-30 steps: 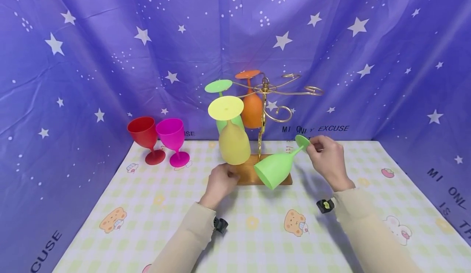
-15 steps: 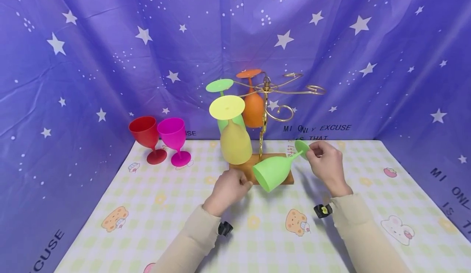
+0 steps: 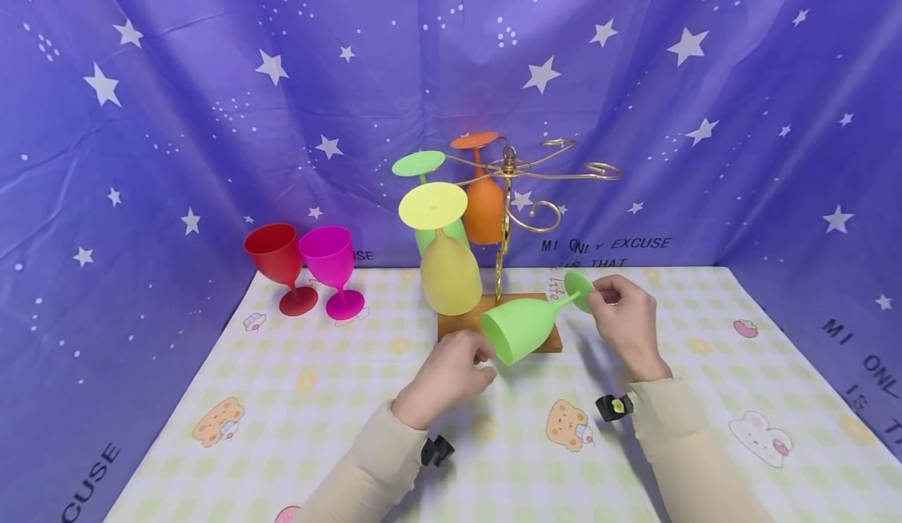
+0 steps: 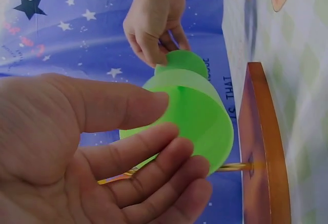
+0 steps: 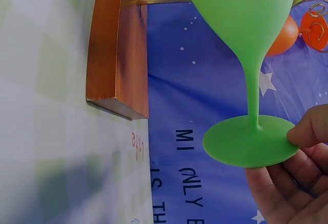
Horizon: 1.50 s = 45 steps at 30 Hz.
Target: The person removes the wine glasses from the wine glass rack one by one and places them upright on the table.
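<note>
My right hand (image 3: 625, 323) pinches the foot of a light green goblet (image 3: 523, 327) between thumb and fingers. The goblet lies tilted in the air, its bowl pointing left in the head view and its stem (image 5: 253, 98) showing in the right wrist view. Close to the rim is my left hand (image 3: 451, 374), thumb and fingers apart and loosely bent, with nothing held; whether a fingertip touches the rim I cannot tell. Behind them stands a gold wire rack (image 3: 509, 171) on a wooden base (image 3: 461, 321). From it hang a yellow goblet (image 3: 451, 276), another green goblet (image 3: 419, 164) and an orange goblet (image 3: 485, 214), all upside down.
A red goblet (image 3: 273, 253) and a magenta goblet (image 3: 330, 257) stand upright at the left on the checked tablecloth (image 3: 338, 374). Curled rack arms stick out to the right and front. A blue starry curtain (image 3: 395, 53) closes off the back and sides.
My left hand has left the rack's base and moved right to the goblet's rim. The green goblet has tipped nearer to level in my right hand.
</note>
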### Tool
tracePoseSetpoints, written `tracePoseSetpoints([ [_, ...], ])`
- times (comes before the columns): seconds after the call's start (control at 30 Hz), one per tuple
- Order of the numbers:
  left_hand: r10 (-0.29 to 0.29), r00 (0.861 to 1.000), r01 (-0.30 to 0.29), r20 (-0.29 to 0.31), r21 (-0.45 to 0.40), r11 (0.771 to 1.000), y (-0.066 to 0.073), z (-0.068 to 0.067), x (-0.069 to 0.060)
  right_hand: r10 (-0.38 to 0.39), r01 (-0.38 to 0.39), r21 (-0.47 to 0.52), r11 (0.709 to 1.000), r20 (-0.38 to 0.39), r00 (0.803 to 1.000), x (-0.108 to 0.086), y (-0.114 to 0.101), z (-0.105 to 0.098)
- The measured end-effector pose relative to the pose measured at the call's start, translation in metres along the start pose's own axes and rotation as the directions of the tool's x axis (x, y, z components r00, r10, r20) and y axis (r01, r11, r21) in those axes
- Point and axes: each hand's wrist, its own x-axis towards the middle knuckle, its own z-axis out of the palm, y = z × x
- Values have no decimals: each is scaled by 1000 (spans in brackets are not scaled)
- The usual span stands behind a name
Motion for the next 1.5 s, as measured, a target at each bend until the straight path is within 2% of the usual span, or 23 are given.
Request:
tracePoseSetpoints([
  [0.37,18,1000,-18,-16,-31,999,7,4,-2,74,-74,3,997,8,997,-4,0,-1],
  [0.47,27,999,-29,-36,-54,998,9,5,-2,80,-80,8,997,15,997,-4,-1,-2],
  [0.57,61,995,-69,-79,-101,992,9,8,-2,93,-93,6,996,32,995,-5,-1,-3],
  [0.73,131,978,-154,-163,-139,978,12,12,-2,114,-114,-11,993,53,992,-7,0,-5],
  [0.83,150,967,-181,-206,-139,974,12,14,-2,131,-130,-18,991,64,989,-8,0,-5],
  [1.07,148,949,-201,-278,-170,965,16,20,-3,147,-147,-10,989,109,983,-10,-3,-7],
  [1.2,157,934,-223,-321,-180,958,17,22,-2,149,-150,-3,989,125,981,-12,-5,-8],
  [1.4,168,909,-263,-382,-212,941,18,23,-3,159,-166,40,985,152,976,-13,-7,-9],
  [1.5,170,903,-278,-393,-234,932,19,22,-3,150,-160,49,986,167,975,-12,-7,-9],
])
